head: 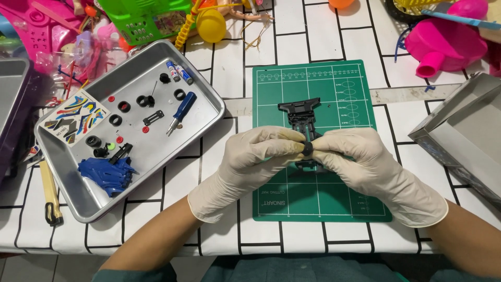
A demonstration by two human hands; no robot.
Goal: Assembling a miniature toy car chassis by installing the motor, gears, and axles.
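At frame centre, the left hand point(255, 156) and right hand point(360, 162) both pinch a small black wheel point(308, 149) against the black chassis point(301, 112). Both look light, stiff and probably brittle plastic; the chassis seems best held by its side rails.

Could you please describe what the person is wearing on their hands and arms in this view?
Both hands wear thin, cream-white disposable gloves, slightly wrinkled, with rolled cuffs ending just past the wrists: the left hand and the right hand. The forearms beyond the cuffs are bare, with no watch or jewellery visible. At the bottom edge, dark teal sleeves show near the elbows. The gloves carry no markings.
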